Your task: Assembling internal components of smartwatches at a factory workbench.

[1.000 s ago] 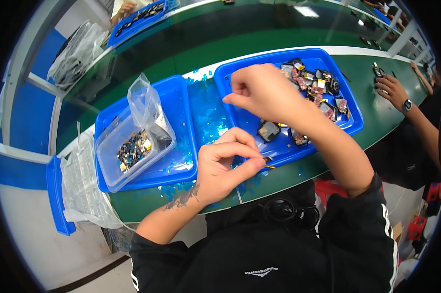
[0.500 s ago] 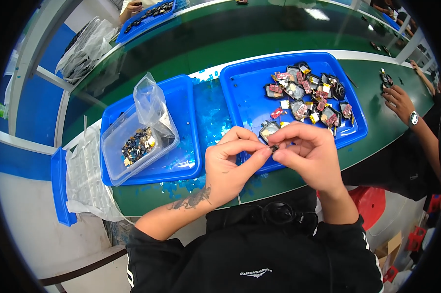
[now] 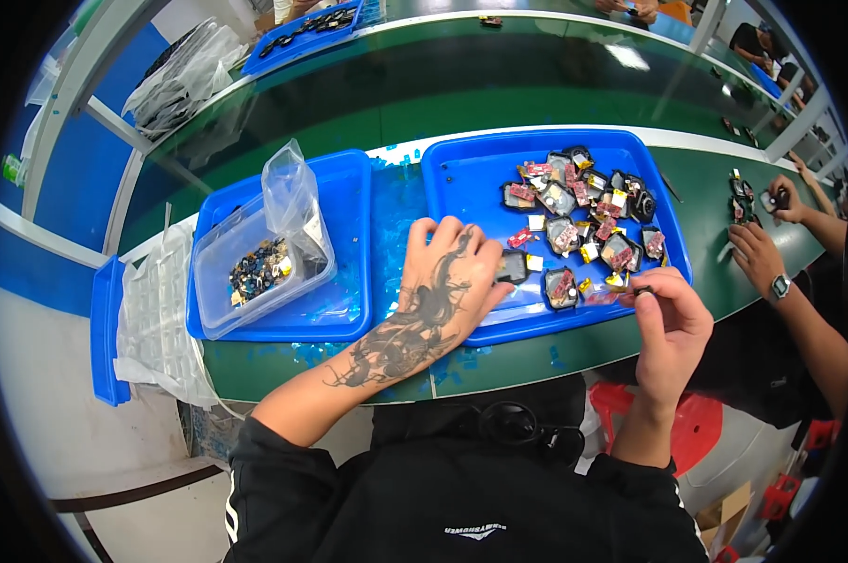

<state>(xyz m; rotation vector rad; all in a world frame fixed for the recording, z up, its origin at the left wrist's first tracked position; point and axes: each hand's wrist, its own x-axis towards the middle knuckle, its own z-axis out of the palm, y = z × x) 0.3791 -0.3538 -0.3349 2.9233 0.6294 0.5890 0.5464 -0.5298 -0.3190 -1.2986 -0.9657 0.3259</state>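
Note:
My left hand (image 3: 447, 281) reaches palm down over the near left part of the right-hand blue tray (image 3: 461, 188). Its thumb and index finger lie around the edges of a dark plastic casing (image 3: 513, 266); the other fingertips are hidden. At the tray's near right side, my right hand (image 3: 672, 314) pinches a small dark piece (image 3: 642, 291), too small to identify. Between the hands lies another black casing (image 3: 562, 288) with a reddish circuit board. Behind it are several similar opened casings (image 3: 557, 197) with reddish boards, yellow bits and white bits.
On the left, a second blue tray (image 3: 356, 178) holds a clear plastic tub (image 3: 219, 314) with small mixed parts and a clear bag (image 3: 288, 183). Blue scraps litter the green table (image 3: 400, 225). A co-worker's hand (image 3: 757, 258) works at the right; a red stool (image 3: 696, 436) stands below.
My hands have parted. The left went down to the casing at the tray's near left; the right moved right with a small dark piece. A board-bearing casing now shows between them.

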